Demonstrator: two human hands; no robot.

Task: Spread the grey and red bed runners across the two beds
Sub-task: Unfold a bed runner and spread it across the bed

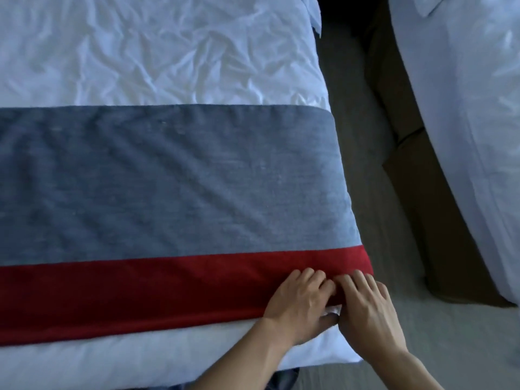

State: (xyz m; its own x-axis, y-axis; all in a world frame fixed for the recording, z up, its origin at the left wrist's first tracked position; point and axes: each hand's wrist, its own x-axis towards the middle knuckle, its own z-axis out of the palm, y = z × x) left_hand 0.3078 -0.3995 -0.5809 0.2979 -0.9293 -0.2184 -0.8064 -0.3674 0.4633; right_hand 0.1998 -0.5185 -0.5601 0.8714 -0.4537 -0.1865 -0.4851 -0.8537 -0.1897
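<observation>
A grey and red bed runner [168, 187] lies flat across the foot of the near bed [157, 49], its grey band farther from me and its red band closer. Its right end reaches the bed's right edge. My left hand [298, 302] and my right hand [368, 311] sit side by side on the red band near that right end. The fingers of both are curled over the runner's near edge, pinching the fabric. A second bed [467, 130] with white bedding stands at the right, with no runner visible on it.
A narrow aisle of grey carpet [374, 164] runs between the two beds. The second bed's dark brown base [416, 175] borders that aisle. A crumpled white duvet covers the near bed, and a white strip shows below the red band.
</observation>
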